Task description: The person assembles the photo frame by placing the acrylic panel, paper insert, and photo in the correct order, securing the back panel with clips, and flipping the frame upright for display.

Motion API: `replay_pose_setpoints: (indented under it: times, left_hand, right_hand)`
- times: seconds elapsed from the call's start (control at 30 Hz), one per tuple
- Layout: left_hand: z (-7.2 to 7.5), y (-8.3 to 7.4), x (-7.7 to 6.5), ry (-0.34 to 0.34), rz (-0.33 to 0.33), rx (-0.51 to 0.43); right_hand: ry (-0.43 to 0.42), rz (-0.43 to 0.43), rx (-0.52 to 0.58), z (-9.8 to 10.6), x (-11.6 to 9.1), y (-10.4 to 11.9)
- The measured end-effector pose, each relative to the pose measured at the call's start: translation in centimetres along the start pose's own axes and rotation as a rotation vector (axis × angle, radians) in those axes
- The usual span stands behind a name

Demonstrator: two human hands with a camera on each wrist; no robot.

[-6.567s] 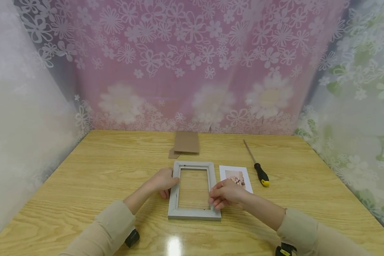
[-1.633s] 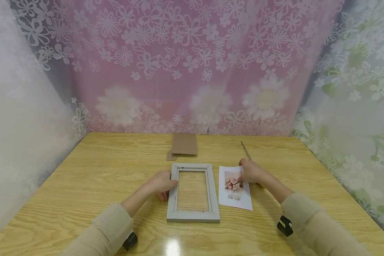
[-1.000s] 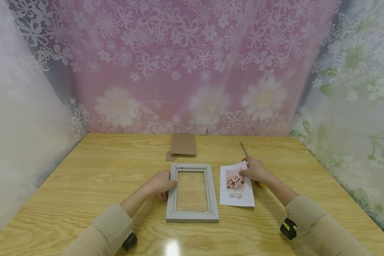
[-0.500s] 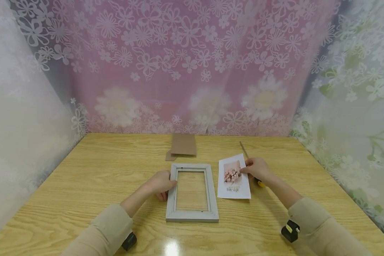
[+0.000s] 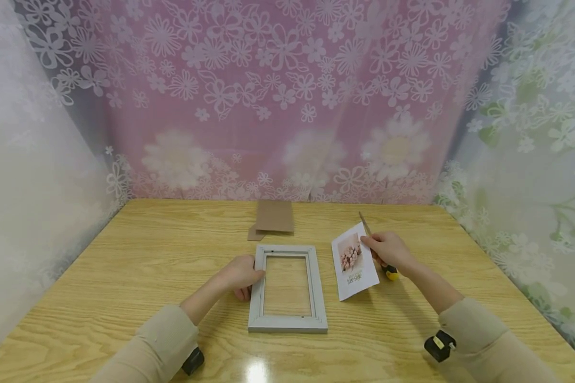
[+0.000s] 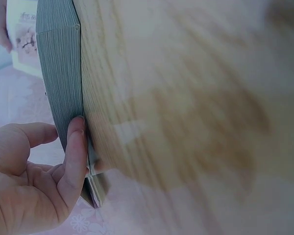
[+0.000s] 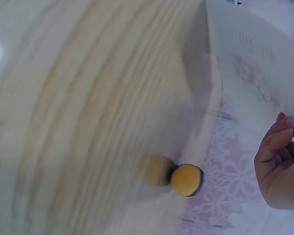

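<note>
Two hands busy. Left hand [image 5: 241, 274] has its fingers clamped on the left rail of the grey frame [image 5: 287, 323], which lies flat on the counter [image 5: 148, 266]. Right hand [image 5: 393, 251] pinches the printed sheet [image 5: 354, 260] by its right edge, tilted, just right of the frame; cannot tell whether its lowest corner touches down. Screwdriver [image 5: 389, 272] lies partly hidden behind the right hand.

Risks, as judged: a one-edge pinch leaves the sheet free to sag, so it could bend if a corner catches the frame; too hard a squeeze could crease it. A dropped hand might set the screwdriver rolling.

Against about a second and a half earlier: sheet lay nearly flat then, now raised and turned; frame and left hand little changed.
</note>
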State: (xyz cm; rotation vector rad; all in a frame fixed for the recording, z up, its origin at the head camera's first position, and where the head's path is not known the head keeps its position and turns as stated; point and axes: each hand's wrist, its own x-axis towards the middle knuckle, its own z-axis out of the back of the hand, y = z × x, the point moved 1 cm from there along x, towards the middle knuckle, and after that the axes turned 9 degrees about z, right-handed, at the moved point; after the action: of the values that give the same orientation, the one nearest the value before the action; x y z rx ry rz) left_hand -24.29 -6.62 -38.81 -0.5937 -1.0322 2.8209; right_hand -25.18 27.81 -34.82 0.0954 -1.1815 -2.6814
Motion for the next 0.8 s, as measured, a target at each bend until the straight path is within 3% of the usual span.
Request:
replay_pose_setpoints:
  times: [0.3,0.8]
  left_hand:
    - [0.1,-0.2,-0.2,0.011,0.012,0.004]
    - [0.1,-0.3,-0.2,0.011,0.011,-0.001]
  right_hand:
    - [0.064,0.052,0.103,0.4,-0.5,2.7]
    - [-0.025,0.143,0.161,-2.5,-1.3,7.8]
